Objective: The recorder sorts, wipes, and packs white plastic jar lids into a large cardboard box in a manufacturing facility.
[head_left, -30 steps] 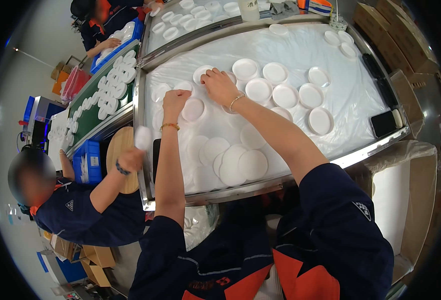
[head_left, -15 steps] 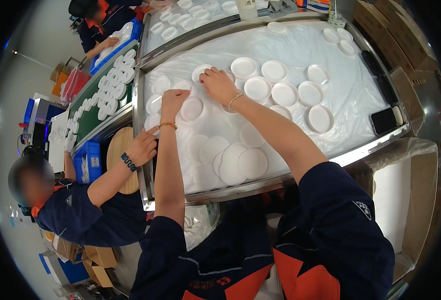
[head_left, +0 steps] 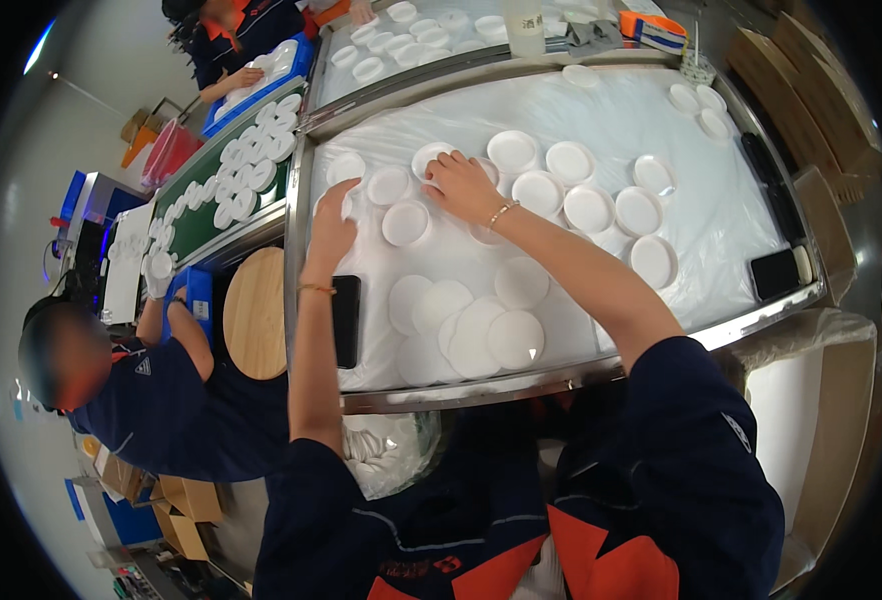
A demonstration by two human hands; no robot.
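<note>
My left hand (head_left: 334, 228) is at the left side of the plastic-covered table (head_left: 551, 275), its fingers closed at the rim of a shallow white dish (head_left: 349, 207) that the hand mostly hides. Just beyond the fingertips lies another white dish (head_left: 345, 168). With bent fingers, my right hand (head_left: 464, 190) grips the edge of a round white dish (head_left: 431, 161) farther in. Two similar dishes, one upper (head_left: 389, 186) and one lower (head_left: 406, 223), sit between my hands. Several more dishes (head_left: 588, 208) spread to the right of my right wrist.
Thin white discs (head_left: 481, 335) overlap near the front edge. A dark phone (head_left: 347, 322) lies beside my left forearm, another (head_left: 774, 274) at the right rim. A co-worker (head_left: 151, 400) sits at the left, near a green conveyor (head_left: 196, 228) carrying white pieces. A plastic-lined carton (head_left: 811, 400) stands right.
My left hand has moved left, from one dish to another. The co-worker's hand has drawn back from the table edge, and a dish there is gone. My right hand stays at its dish.
</note>
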